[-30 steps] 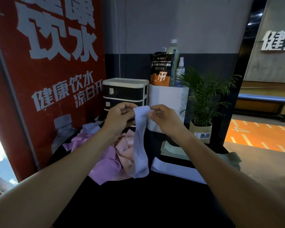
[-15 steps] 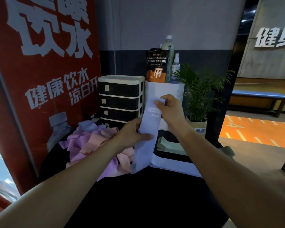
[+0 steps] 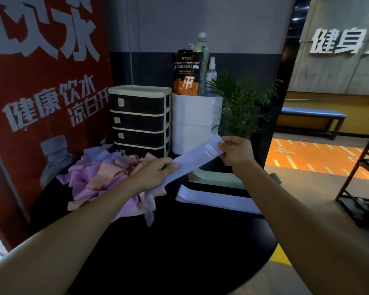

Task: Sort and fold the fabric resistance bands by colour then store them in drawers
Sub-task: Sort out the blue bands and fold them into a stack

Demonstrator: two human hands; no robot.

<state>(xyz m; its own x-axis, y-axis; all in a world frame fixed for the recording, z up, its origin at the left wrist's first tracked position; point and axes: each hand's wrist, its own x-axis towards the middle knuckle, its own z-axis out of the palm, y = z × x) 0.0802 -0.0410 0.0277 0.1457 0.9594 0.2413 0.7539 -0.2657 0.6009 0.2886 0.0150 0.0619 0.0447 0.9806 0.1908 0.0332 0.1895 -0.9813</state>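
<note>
A pale lavender fabric band is stretched slantwise in the air above the round black table. My right hand pinches its upper end beside the printed label. My left hand grips it lower down, and its tail hangs toward the table. A heap of pink and purple bands lies at the table's left. Another lavender band lies flat to the right of the heap. The black drawer unit with a cream frame stands at the back, its drawers closed.
Two stacked white boxes stand right of the drawers, carrying an orange-black pouch and bottles. A potted plant stands behind my right hand. Folded pale green bands lie beneath it. A red banner stands on the left, a dark metal rack on the right.
My right hand has carried the band's top end rightward. My left hand slid down the band and now pulls it out slantwise; earlier the band hung nearly upright.
</note>
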